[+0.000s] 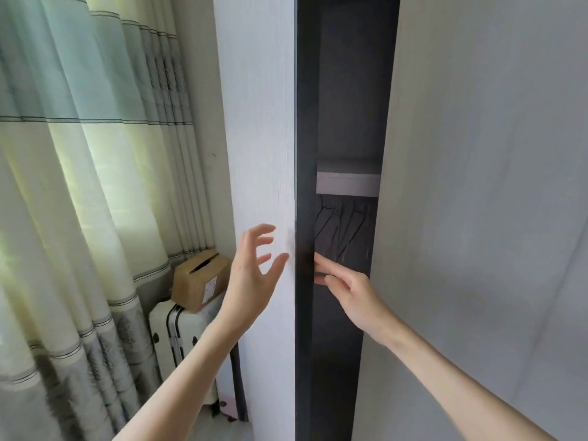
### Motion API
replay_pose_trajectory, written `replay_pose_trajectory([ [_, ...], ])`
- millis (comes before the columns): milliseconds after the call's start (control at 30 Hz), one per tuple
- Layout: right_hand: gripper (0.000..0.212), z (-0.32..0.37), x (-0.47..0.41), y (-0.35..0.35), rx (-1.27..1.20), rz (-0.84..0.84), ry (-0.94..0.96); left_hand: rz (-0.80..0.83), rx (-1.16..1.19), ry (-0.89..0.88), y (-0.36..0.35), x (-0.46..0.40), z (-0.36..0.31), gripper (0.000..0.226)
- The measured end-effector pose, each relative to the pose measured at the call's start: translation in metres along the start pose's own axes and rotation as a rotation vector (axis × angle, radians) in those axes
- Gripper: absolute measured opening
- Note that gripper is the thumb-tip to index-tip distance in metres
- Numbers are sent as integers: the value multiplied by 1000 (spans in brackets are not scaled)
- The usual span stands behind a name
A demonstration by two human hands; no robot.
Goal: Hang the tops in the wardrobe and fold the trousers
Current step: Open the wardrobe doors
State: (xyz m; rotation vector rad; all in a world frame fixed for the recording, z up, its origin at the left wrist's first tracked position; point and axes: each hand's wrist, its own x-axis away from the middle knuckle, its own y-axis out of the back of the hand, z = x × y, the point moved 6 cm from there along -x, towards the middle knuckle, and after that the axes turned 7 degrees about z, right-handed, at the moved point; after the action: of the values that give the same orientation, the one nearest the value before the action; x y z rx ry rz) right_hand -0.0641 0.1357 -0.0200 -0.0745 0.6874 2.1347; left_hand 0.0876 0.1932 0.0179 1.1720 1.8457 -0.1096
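Two bare forearms are seen nearest the camera, entering from 6 and 4 o'clock. The left hand [254, 268] is held with fingers spread and loosely bent, nothing in it; its thumb tip lies at or just off the pale face of the wardrobe's left door [257, 138] — contact cannot be confirmed. The right hand [350, 292] is reached into the dark gap between the doors, fingers fairly straight and laid against the dark inner edge of the left door; no grasp is shown.

The gap is bounded at 3 o'clock by the grey right door [483, 186]. Inside the wardrobe [343, 90] a pale shelf edge [348, 183] is seen, and just beneath it dark hangers [342, 230] are faintly made out; whether tops hang on them cannot be told.

At 9 o'clock, striped curtains [79, 154] are lit from behind. In the corner at 7 o'clock — between curtains and wardrobe — a white suitcase [178, 338] stands, with a cardboard box [200, 280] resting on top.
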Motion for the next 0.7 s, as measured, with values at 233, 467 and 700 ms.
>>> replay_pose_trajectory([
  [233,42,31,0,-76,-86,110,-19,-128,-23,-80,68,32,1,43],
  [467,40,62,-25,-163,-289,322,-60,-227,-125,59,137,57,36,65],
  [700,42,73,-50,-199,-230,421,-39,-278,-216,147,179,71,44,63],
])
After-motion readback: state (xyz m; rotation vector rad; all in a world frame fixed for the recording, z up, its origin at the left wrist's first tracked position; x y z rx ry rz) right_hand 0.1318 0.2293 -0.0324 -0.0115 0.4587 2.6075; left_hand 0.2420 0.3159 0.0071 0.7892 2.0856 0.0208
